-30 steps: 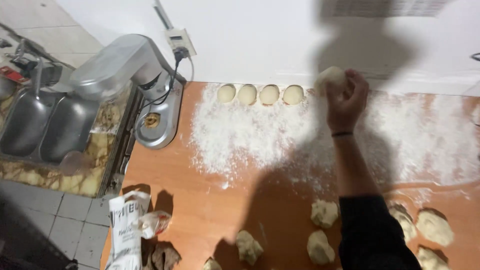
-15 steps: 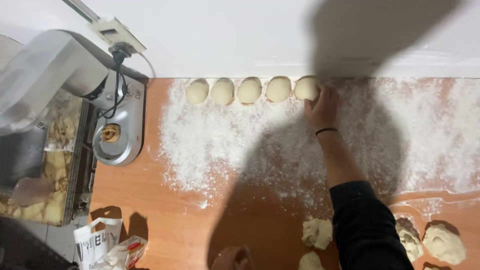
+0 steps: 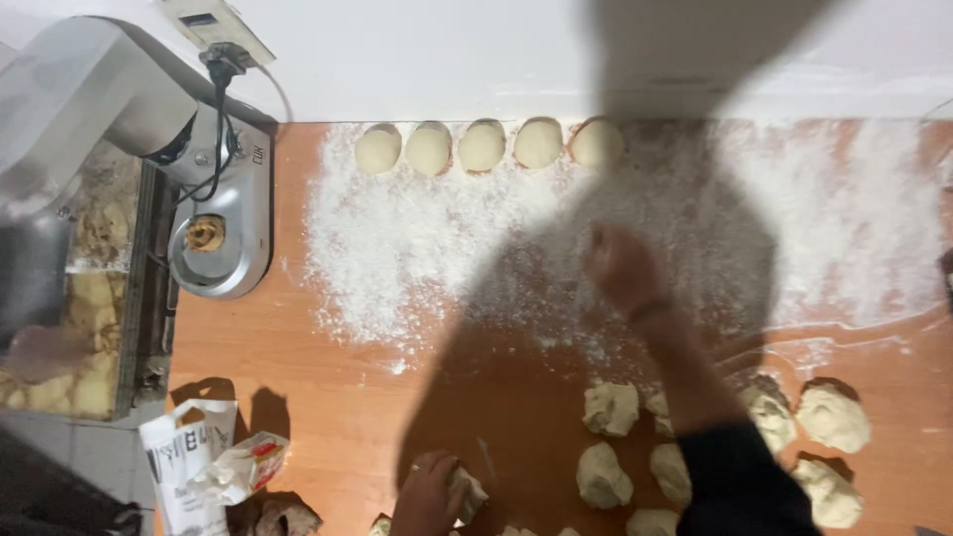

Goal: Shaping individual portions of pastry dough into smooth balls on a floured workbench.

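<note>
Right hand [image 3: 620,266] blurred over floured table [image 3: 328,347], near centre, fingers loosely curled, holds nothing that shows. Left hand [image 3: 429,493] at 6 o'clock edge, closed round rough dough lump [image 3: 467,493]. Five dough balls [image 3: 482,145] in row at 12 o'clock by wall. Cut pieces [image 3: 611,409] at 5 o'clock.

Risk: sleeve [image 3: 740,481] hangs right above cut pieces, could drag or squash them. Lump sits on bare wood outside flour [image 3: 397,248], may stick.

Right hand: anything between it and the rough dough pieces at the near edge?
Nothing visible. The right hand hovers empty over the floured tabletop, and only bare flour and wood lie between it and the rough dough pieces. The left hand already rests on a dough piece.
</note>
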